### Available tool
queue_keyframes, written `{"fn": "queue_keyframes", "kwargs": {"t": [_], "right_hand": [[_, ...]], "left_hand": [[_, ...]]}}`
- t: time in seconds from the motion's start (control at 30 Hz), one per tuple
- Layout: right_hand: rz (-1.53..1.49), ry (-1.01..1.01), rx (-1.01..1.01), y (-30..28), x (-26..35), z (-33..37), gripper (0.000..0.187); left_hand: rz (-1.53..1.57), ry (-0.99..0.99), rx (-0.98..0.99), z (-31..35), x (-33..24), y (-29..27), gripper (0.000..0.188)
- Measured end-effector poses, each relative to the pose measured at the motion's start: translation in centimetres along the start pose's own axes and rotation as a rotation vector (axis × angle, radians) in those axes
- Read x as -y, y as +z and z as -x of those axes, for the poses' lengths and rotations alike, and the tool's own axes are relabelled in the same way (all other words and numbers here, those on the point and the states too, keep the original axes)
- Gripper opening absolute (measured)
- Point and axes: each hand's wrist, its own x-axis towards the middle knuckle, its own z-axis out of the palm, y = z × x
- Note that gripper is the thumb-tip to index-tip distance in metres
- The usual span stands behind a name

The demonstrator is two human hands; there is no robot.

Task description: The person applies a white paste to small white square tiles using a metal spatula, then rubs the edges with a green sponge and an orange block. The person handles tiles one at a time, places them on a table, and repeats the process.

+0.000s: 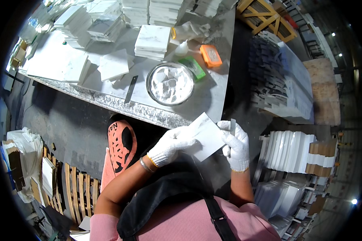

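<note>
While the left hand point(171, 145) grips a white marble tile point(205, 135), the right hand point(236, 146) clasps a thin grey blade point(232, 126) at its edge. This looks like edge-scraping; the next stroke needs steady pressure along that edge.

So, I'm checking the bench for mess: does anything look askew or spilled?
Nothing is spilled. The loose white tiles at the bench's left lie fanned and crooked, unlike the squared stack behind the metal bowl.

Dim workshop, dark floor point(68, 120), stone workbench point(213, 92), wooden pallets point(80, 193), stacked white tiles point(289, 150), small ceiling lights point(354, 201)
</note>
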Motion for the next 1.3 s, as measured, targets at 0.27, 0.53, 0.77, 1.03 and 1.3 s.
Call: {"fn": "queue_keyframes", "kwargs": {"t": [0.27, 0.53, 0.77, 1.03, 1.3], "right_hand": [[0.175, -0.015, 0.314, -2.4, 1.0, -3.2, 0.061], [0.197, 0.196, 0.379, -1.7, 0.2, -2.8, 0.053], [0.139, 0.244, 0.317, -2.9, -1.4, -0.2, 0.052], [-0.038, -0.054, 0.314, -2.3, -3.1, -1.4, 0.039], [0.148, -0.325, 0.233, 0.1, -2.5, -2.8, 0.035]], "left_hand": [[-0.046, -0.024, -0.025, 0.0, -0.4, 0.5, 0.041], [-0.166, 0.041, -0.09, 0.4, -1.1, 0.0, 0.041], [-0.015, 0.051, -0.09, -0.4, -0.6, -0.4, 0.052], [0.202, 0.058, -0.043, -0.9, 1.5, -1.7, 0.042], [0.22, 0.015, 0.073, -0.7, 0.7, -1.3, 0.049]]}}
